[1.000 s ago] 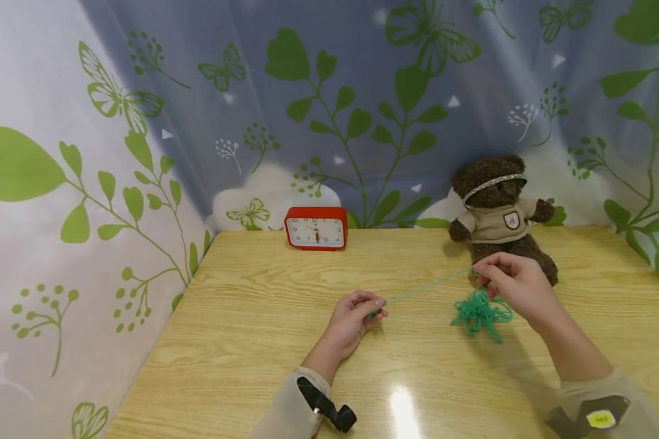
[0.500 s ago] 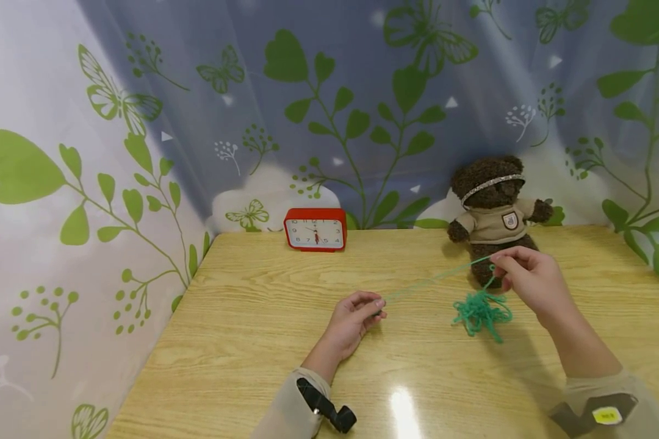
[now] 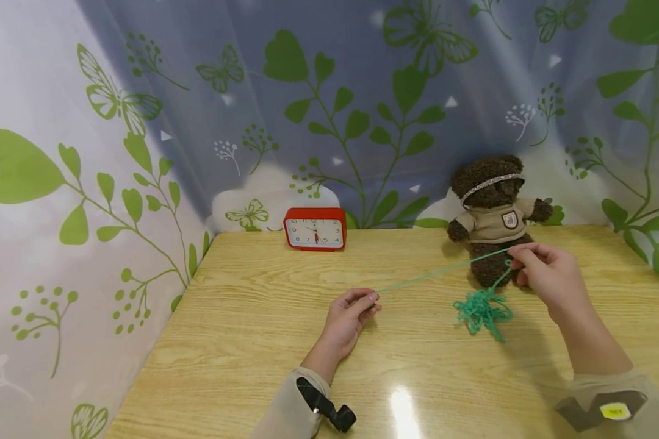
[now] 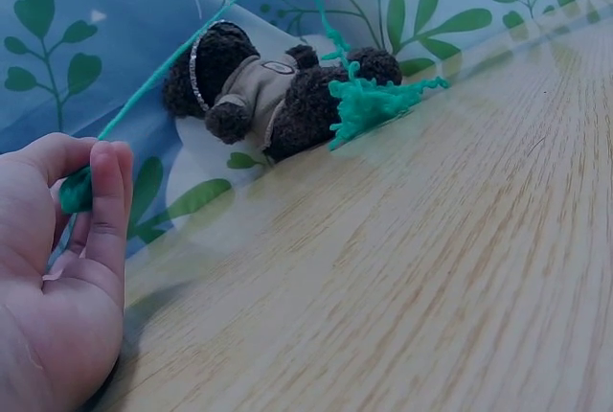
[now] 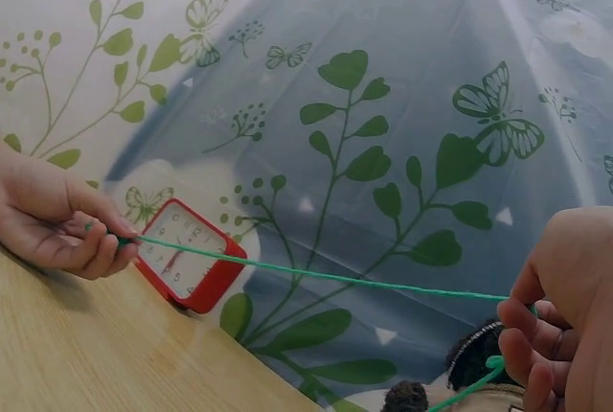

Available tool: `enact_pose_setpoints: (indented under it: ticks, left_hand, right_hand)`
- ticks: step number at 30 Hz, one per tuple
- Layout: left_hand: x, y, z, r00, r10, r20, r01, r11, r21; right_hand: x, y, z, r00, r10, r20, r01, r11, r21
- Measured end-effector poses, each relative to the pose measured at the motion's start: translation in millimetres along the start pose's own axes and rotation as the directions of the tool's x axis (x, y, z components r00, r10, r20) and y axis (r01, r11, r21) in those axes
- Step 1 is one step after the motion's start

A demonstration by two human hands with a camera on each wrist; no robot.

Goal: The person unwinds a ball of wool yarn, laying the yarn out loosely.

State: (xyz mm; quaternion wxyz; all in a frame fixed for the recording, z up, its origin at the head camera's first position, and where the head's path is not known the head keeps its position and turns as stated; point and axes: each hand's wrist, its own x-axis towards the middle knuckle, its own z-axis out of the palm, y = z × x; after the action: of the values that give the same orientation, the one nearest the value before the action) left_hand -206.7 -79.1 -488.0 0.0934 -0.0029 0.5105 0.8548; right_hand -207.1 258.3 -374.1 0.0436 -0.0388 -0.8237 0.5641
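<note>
Green yarn (image 3: 428, 278) stretches in a straight line between the two hands. My left hand (image 3: 345, 320) pinches its left end between thumb and fingers, low over the table. In the left wrist view a small green wad of yarn (image 4: 77, 192) shows between those fingers. My right hand (image 3: 551, 277) pinches the strand at the other side, higher up, in front of the bear's legs. From that hand a slack, kinked length with a small loop hangs down to a loose tangled heap of green yarn (image 3: 482, 310) on the table.
A brown teddy bear (image 3: 489, 225) in a beige shirt leans at the back right, behind the heap. The red clock (image 3: 315, 235) stands at the table's back edge. A patterned curtain (image 3: 241, 140) borders the wooden table (image 3: 241, 341) at the back and left.
My right hand has moved right and slightly up, drawing the strand longer and lifting a length from the heap. My left hand has shifted slightly left.
</note>
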Motion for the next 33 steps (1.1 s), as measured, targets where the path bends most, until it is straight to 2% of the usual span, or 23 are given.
enact_pose_setpoints:
  ticks: [11, 19, 28, 33]
  left_hand:
    - [-0.1, 0.7, 1.7, 1.0, 0.005, 0.002, -0.005, 1.0, -0.013]
    - [2.4, 0.7, 1.5, 0.999, 0.009, -0.051, -0.011, 1.0, -0.028]
    - [2.9, 0.4, 0.6, 0.999, 0.003, -0.054, -0.004, 1.0, -0.022]
    - [1.4, 0.2, 0.1, 1.0, 0.009, -0.014, -0.009, 1.0, -0.004]
  right_hand:
    - [5.4, 10.6, -18.1, 0.992, 0.071, -0.101, -0.074, 0.997, -0.03]
    - [9.0, 17.9, -27.3, 0.979, 0.125, -0.164, -0.141, 0.986, -0.091]
    - [12.7, 23.1, -31.7, 0.981, 0.115, -0.154, -0.135, 0.983, -0.125]
    - [13.1, 25.4, -26.1, 0.989, 0.105, -0.105, -0.122, 0.977, -0.176]
